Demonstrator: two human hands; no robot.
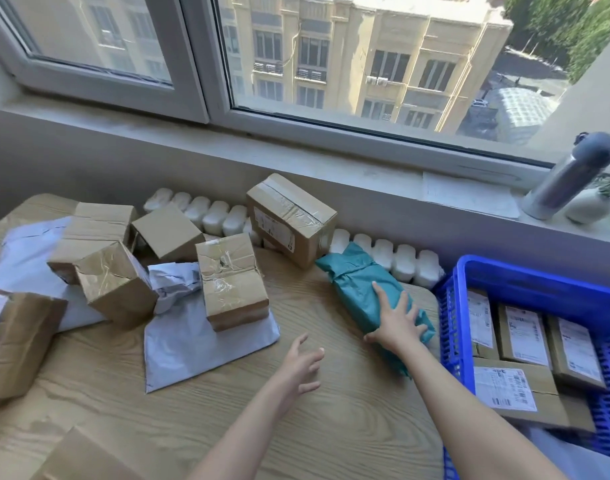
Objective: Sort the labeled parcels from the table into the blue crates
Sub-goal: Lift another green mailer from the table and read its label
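Parcel in hand: a teal wrapped parcel point(359, 282) lay on the right part of the table point(331, 427), near the window wall.
Long axis: it ran from far-left to near-right, its near end pointing at the blue crate point(450, 327).
Way to the crate: the crate stood just right of the parcel; whether they touched could not be told.
Nearer hand: the right hand point(397, 327) was on the parcel's near end; the left hand point(301, 367) was to the near-left, apart from it.
Right grip: fingers were spread and fairly straight, lying flat on the top of the wrapping, thumb against the left edge; it pressed rather than clasped.
Left grip: fingers were loosely spread above the table, holding nothing.
Crate contents: labelled boxes point(525, 336) already lay flat inside, labels up.
Left to sort: cardboard boxes point(230, 278) and a white mailer bag point(192, 344) sat further left.
Likely need: the left hand would probably have to close on the far-left end, so the soft parcel could be lifted along its length and carried right.
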